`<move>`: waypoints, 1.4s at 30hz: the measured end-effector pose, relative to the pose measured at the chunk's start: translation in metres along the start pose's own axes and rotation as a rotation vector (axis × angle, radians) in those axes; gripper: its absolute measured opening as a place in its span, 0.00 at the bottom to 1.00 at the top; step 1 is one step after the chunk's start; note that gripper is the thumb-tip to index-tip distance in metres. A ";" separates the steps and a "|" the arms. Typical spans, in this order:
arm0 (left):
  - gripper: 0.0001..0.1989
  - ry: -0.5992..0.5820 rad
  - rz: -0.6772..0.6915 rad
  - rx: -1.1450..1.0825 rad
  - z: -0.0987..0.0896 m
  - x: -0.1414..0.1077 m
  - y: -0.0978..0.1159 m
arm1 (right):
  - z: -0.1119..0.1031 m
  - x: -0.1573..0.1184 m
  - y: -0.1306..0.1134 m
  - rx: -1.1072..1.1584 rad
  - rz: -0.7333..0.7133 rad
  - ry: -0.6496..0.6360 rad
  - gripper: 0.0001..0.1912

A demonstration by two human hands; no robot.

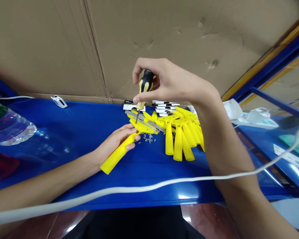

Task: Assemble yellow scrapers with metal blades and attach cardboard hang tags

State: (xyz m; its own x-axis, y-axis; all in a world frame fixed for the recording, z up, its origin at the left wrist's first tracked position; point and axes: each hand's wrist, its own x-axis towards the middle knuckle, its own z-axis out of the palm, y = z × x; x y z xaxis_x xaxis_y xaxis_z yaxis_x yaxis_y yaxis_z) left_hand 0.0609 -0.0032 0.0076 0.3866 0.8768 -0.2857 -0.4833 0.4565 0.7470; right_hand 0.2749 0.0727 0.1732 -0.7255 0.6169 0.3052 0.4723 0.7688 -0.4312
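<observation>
Head cam: right hand (pixel 162 82) pinches a black-and-yellow screwdriver (pixel 146 85) upright, while left hand (pixel 114 142) curls firmly round a yellow plastic handle (pixel 118 153) near the far edge of the tabletop (pixel 64 132), tiny screws (pixel 148 138) just beside it. I'd keep the tip square and steady that handle, imo.

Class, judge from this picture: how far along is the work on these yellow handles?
Done: possibly the heaped handles, though that is hard to confirm. In hand: the right hand holds a screwdriver to a metal strip on a handle gripped by the left hand. Left: loose screws lie on the table.
</observation>
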 end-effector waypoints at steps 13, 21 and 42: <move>0.13 0.019 0.031 0.003 0.004 -0.002 -0.001 | 0.001 0.000 0.000 0.044 -0.016 -0.003 0.18; 0.09 0.067 0.000 0.009 0.007 -0.003 0.002 | -0.005 -0.004 -0.003 0.090 0.000 -0.046 0.10; 0.09 -0.009 0.016 0.061 -0.008 0.003 -0.002 | -0.007 -0.003 0.001 0.046 -0.035 -0.105 0.10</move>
State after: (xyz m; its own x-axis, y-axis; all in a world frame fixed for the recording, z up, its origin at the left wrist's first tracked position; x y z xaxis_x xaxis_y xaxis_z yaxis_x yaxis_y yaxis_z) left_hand 0.0571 -0.0009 0.0004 0.3864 0.8825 -0.2680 -0.4411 0.4320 0.7866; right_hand 0.2810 0.0727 0.1775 -0.7904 0.5672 0.2314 0.4242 0.7793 -0.4613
